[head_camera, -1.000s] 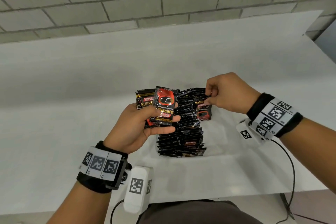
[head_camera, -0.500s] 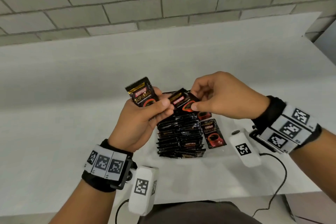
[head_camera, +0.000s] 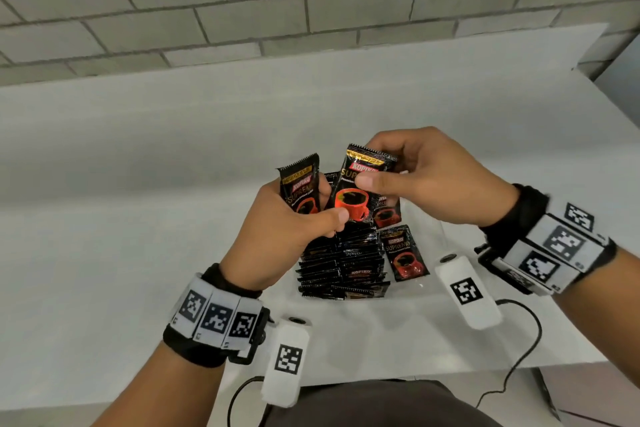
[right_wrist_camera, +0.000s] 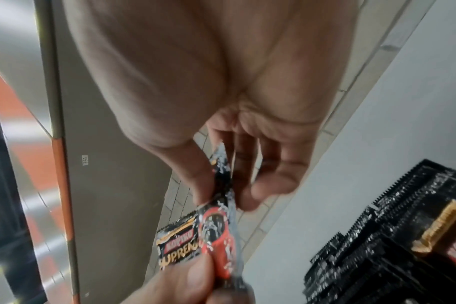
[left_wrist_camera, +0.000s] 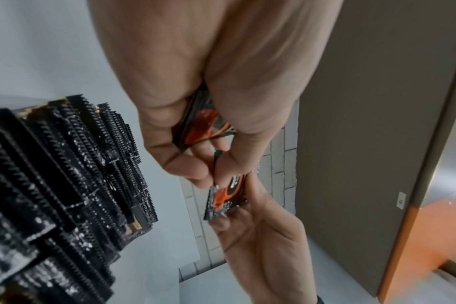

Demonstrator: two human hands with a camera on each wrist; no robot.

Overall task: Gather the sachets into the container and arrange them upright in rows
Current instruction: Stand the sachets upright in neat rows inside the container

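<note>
My left hand grips one black-and-red coffee sachet upright, and its thumb presses the lower corner of a second sachet. My right hand pinches that second sachet by its top edge, face toward me. Both hands hover just above the upright rows of sachets in the clear container. The left wrist view shows the gripped sachet in the left palm and the second sachet between both hands. In the right wrist view the second sachet sits edge-on between thumb and fingers.
A loose sachet lies flat to the right of the rows, and another leans behind it under my right hand. The white table ends at a block wall behind. Wrist camera cables hang at the near edge.
My right hand left the rows with a sachet, brought it to the left hand, and turned it upright. Both hands rose slightly. A loose sachet now lies flat right of the rows.
</note>
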